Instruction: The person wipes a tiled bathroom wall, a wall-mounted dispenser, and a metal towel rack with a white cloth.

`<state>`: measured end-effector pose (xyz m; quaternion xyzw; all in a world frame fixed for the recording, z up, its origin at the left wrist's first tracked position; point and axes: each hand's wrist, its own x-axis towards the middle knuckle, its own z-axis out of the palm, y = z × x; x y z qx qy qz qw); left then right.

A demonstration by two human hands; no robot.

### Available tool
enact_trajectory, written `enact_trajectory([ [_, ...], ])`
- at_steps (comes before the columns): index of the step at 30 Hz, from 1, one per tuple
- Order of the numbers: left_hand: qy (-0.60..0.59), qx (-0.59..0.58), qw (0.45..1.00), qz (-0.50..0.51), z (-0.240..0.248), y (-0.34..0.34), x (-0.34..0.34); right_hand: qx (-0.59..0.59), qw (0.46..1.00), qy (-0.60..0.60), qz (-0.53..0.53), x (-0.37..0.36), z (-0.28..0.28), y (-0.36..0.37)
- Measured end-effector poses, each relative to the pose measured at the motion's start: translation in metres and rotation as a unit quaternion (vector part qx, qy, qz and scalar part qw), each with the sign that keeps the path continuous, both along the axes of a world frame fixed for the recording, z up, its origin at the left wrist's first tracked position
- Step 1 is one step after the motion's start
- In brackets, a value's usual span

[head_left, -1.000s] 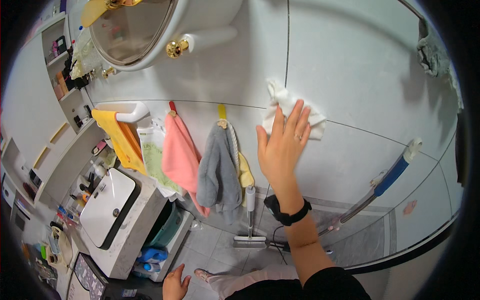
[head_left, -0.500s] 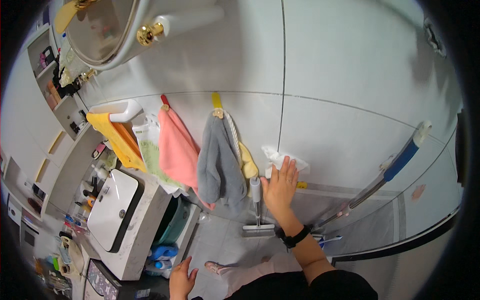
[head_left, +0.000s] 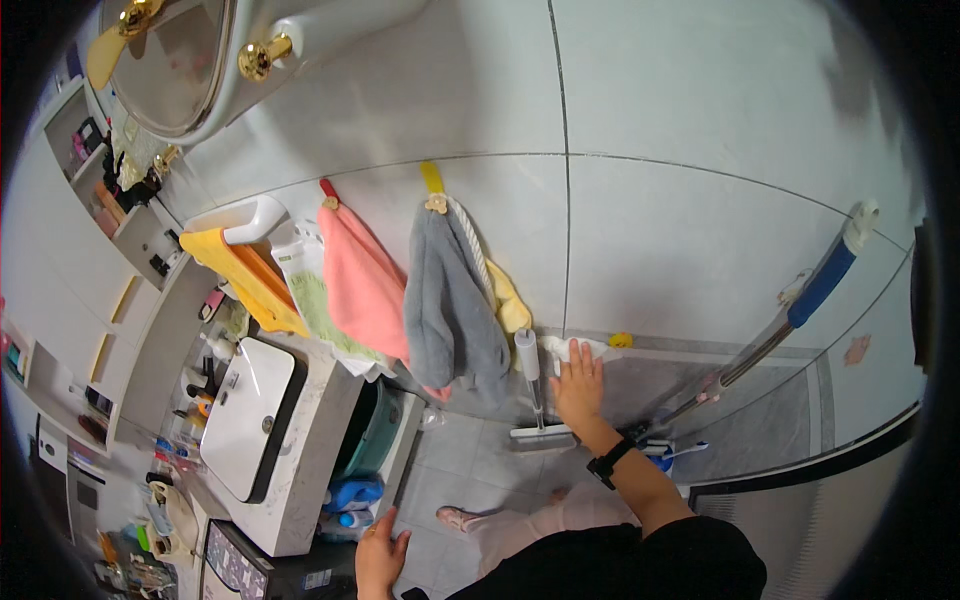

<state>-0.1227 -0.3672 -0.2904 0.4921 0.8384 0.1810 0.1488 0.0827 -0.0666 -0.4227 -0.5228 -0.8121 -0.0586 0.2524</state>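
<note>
My right hand [head_left: 578, 388] lies flat on the tiled wall [head_left: 660, 240], fingers stretched upward. Beneath its fingertips is a crumpled white wipe [head_left: 552, 346], pressed to the wall near the grey strip low down; the hand covers part of it. Just left of that hand stands a squeegee-like floor tool [head_left: 527, 350] with a white grip. My left hand [head_left: 381, 560] hangs free at the lower edge, thumb apart from the fingers, holding nothing, close to the cabinet side.
Gray [head_left: 450, 300] and pink [head_left: 360, 270] towels hang left of my right hand. A blue-gripped pole [head_left: 825, 285] leans at right. A white basin [head_left: 250, 420] sits on the counter, with blue bottles [head_left: 352, 494] below. A small yellow object [head_left: 621, 340] is on the wall.
My right hand has slid the wipe down the wall, toward the grey strip. The whole view has shifted a little. My left hand stays low and free.
</note>
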Motion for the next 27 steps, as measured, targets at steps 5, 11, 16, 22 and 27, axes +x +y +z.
enact_trajectory([
  [5, -0.017, -0.044, 0.999, 0.027, -0.008, -0.006, -0.006, 0.064, 0.995, 0.079, -0.005, -0.013, 0.080, 0.007],
  [11, -0.027, -0.005, 1.000, -0.011, -0.005, 0.016, 0.003, 0.219, 0.968, 0.124, 0.001, -0.026, 0.182, 0.032],
  [16, -0.015, 0.029, 0.999, -0.036, -0.020, 0.023, 0.005, 0.291, 0.942, 0.166, 0.004, -0.028, 0.265, 0.044],
  [22, -0.023, -0.058, 0.998, -0.003, -0.013, 0.036, 0.005, 0.316, 0.933, 0.168, 0.020, -0.017, 0.272, 0.046],
  [27, 0.036, 0.004, 0.996, -0.083, -0.011, 0.054, -0.008, 0.276, 0.941, 0.173, -0.094, 0.039, 0.263, 0.043],
])
